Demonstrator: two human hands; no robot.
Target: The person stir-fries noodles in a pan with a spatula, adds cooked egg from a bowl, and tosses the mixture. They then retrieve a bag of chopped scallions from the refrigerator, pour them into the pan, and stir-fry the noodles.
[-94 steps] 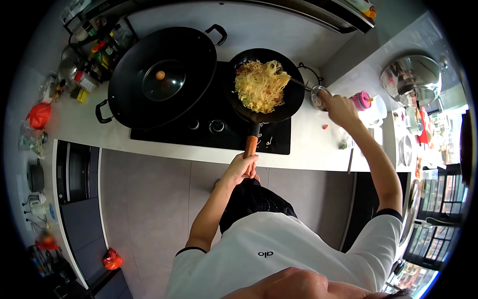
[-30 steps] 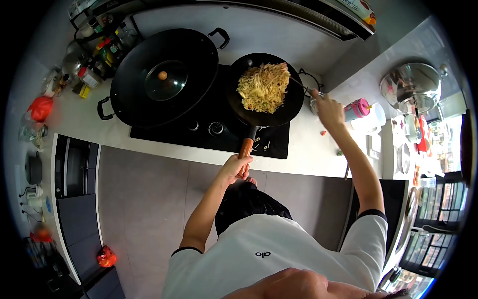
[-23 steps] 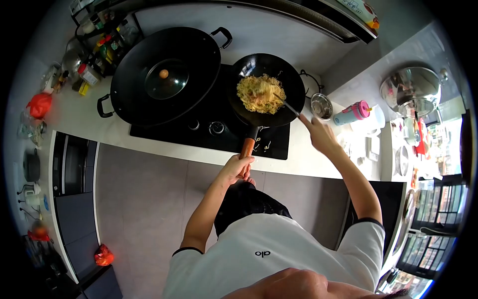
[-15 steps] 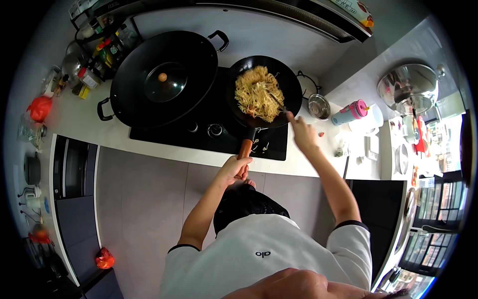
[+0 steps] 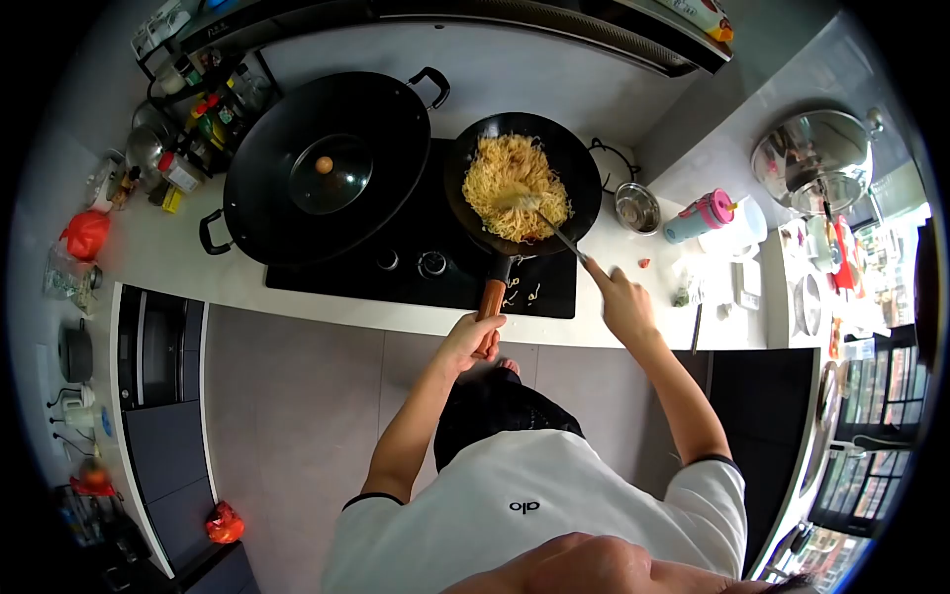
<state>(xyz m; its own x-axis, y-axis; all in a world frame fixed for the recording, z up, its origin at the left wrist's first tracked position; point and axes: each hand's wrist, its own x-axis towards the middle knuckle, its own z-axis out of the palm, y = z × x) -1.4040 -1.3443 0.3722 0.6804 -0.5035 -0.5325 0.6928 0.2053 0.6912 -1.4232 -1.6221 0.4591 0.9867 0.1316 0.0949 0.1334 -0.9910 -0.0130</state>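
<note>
My left hand (image 5: 471, 342) is wrapped round the wooden handle (image 5: 492, 299) of a black wok (image 5: 584, 168) on the stove. In the wok lies a heap of yellow noodles (image 5: 510, 173). My right hand (image 5: 627, 305) grips a long-handled spatula (image 5: 561, 236) near the handle's end, the index finger stretched along it. The spatula's blade rests on the noodles near the wok's front side, partly covered by strands.
A larger black wok (image 5: 262, 198) with a glass lid (image 5: 324, 188) inside stands left on the black stove (image 5: 336, 280). Noodle bits lie on the stove's front right. Right of it are a steel bowl (image 5: 636, 208) and a pink-lidded cup (image 5: 700, 216). Bottles (image 5: 178, 173) crowd the left corner.
My right hand has drawn back toward me and slightly right with the spatula, whose blade now shows on the noodles. The noodles lie more evenly spread. My left hand keeps its hold.
</note>
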